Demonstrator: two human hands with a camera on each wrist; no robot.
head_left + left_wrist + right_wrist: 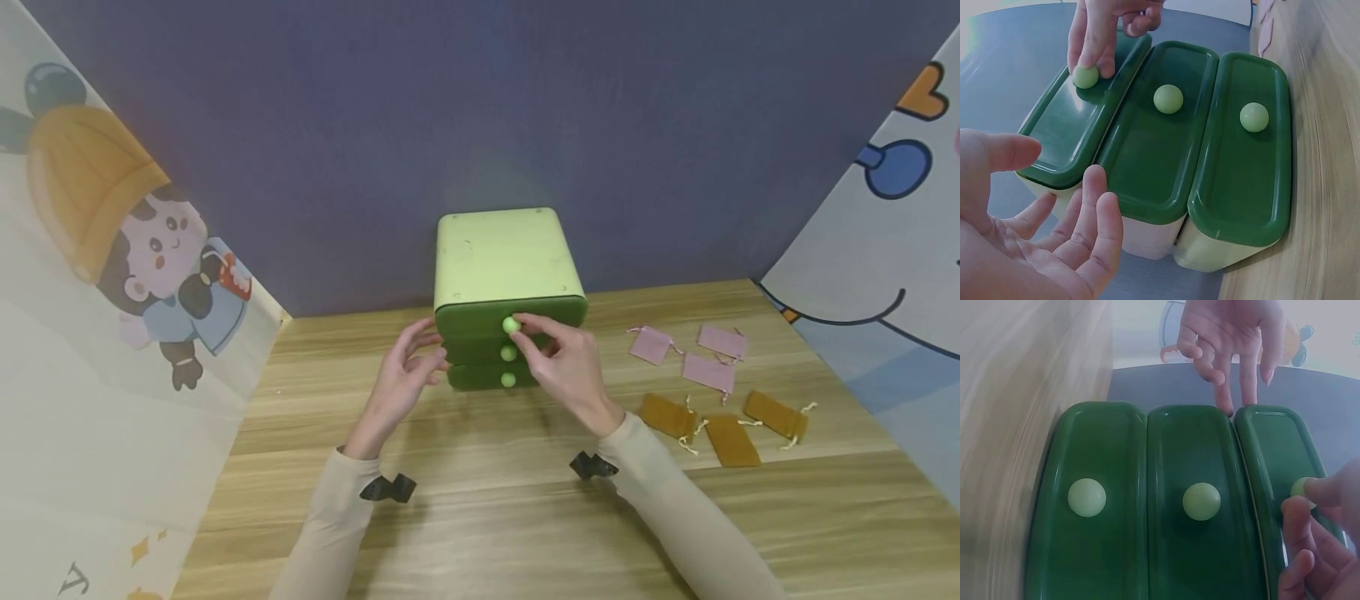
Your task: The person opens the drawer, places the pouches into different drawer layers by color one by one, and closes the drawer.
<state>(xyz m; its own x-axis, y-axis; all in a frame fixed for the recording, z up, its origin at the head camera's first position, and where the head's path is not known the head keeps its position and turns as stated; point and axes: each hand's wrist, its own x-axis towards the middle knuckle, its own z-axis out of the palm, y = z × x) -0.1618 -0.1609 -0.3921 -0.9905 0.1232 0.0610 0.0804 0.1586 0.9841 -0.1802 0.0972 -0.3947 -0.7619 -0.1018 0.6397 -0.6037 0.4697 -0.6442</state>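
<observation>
At top drawer front, right hand (567, 367) pinches top knob (511, 325); left hand (402, 379) open, fingertips on left edge of drawers, holding nothing; green drawer unit (504, 258) stands mid-surface (480, 500); pouches (712, 392) lie to right

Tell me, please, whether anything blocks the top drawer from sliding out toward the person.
Nothing visible does. The right hand pinches the top drawer's knob, the left hand sits beside the drawers' left edge, and the table in front is bare.
</observation>
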